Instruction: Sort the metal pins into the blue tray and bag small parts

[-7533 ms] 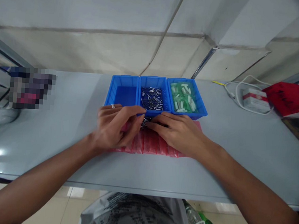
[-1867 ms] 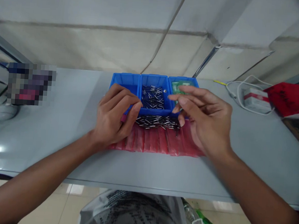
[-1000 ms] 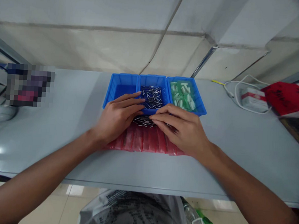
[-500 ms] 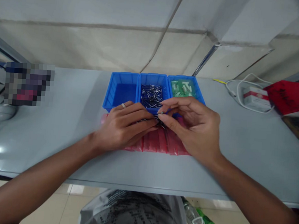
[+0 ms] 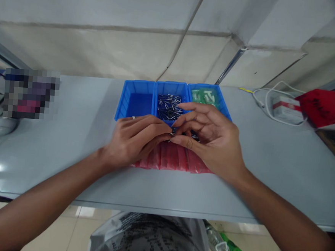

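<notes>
We are viewing both hands at work over the loose metal pins [image 5: 194, 136], which are lying on a row of red plastic packets [image 5: 171, 158] just in front of the blue trays; the left hand [image 5: 133, 138] is reaching in palm down, its fingers lying side by side and bending toward the thumb, presumably to screen the heap while its fingertips are working at the inner edge; the right hand [image 5: 209, 138] is turning its palm inward, its index finger standing off from the thumb while the lower fingertips are curling near it; the two sets of fingertips are all but meeting (a small metallic glint is showing between them), yet we are unable to tell which hand, if either, is pinching a pin.

We are noting the middle tray [image 5: 171, 88] holding similar pins [image 5: 169, 106]; the right tray [image 5: 225, 108] is containing a green bag [image 5: 206, 97] of white pieces; the left tray [image 5: 140, 106] is standing beside them; we are judging this close row a matter of easy reach; both forearms are crossing the grey table [image 5: 69, 134], probably for steadiness; a white box [image 5: 287, 110] is sitting well apart at the right.
</notes>
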`<state>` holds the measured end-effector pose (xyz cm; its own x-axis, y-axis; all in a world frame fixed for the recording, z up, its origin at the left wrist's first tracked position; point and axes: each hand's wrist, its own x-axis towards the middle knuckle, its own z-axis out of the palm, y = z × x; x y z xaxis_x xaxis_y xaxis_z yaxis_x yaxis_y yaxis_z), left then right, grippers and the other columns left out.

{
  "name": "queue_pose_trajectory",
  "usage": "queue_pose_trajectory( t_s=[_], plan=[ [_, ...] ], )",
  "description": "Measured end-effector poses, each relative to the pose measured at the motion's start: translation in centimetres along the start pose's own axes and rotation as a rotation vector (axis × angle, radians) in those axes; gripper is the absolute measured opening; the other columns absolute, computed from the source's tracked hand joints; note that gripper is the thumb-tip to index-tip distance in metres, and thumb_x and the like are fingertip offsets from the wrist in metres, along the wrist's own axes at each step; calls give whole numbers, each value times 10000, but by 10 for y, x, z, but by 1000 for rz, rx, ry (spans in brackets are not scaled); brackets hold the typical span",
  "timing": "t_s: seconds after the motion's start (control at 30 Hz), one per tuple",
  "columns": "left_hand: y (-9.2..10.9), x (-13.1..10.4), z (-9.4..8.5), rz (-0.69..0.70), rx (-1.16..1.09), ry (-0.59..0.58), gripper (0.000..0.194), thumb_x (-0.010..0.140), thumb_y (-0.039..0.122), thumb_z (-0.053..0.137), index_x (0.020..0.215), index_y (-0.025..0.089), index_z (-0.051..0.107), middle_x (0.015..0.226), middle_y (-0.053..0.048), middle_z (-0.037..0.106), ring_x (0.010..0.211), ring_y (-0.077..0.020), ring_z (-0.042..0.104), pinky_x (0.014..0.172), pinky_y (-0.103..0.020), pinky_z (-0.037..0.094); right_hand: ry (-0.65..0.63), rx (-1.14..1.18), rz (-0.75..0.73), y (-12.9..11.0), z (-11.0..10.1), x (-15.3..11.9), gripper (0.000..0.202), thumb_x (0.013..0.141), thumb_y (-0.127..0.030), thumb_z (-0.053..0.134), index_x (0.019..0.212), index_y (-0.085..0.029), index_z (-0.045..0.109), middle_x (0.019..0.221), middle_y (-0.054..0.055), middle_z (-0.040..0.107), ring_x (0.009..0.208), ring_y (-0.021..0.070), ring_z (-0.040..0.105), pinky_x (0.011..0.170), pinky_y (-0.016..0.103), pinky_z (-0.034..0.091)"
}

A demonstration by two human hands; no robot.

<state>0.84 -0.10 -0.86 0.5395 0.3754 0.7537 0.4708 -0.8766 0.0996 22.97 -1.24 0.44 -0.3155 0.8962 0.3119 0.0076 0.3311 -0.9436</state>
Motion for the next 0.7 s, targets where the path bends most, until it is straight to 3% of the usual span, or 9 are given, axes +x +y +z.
queue_pose_trajectory(
  t_s=[0.13,0.37,0.53,0.7],
  plan=[
    [-1,0,0,23,30,-36,129,935,116,661,1048,169,629,929,-5,745,804,-95,710,668,-202,503,5,-11,-13,0,0,1,443,817,-187,831,1220,-266,667,1024,10,695,822,129,680,814,315,622],
    [0,1,-2,-78,87,81,108,906,136,712,972,166,632,822,21,729,675,-76,662,651,-203,509,84,-150,-144,-2,1,0,131,859,-155,781,937,-257,753,896,6,746,811,165,708,728,341,626],
    [1,1,-4,-66,138,69,38,945,192,670,951,178,635,781,14,721,632,-96,641,597,-243,479,143,-156,-175,-4,1,-2,141,863,-147,778,915,-278,772,889,-4,764,811,164,724,764,358,640],
    [2,2,-6,-79,111,74,122,995,237,595,888,184,618,697,21,684,561,-86,600,554,-249,433,85,-70,-150,-7,3,-3,136,861,-155,781,932,-270,768,907,-2,765,800,163,742,735,347,659]
  ],
)
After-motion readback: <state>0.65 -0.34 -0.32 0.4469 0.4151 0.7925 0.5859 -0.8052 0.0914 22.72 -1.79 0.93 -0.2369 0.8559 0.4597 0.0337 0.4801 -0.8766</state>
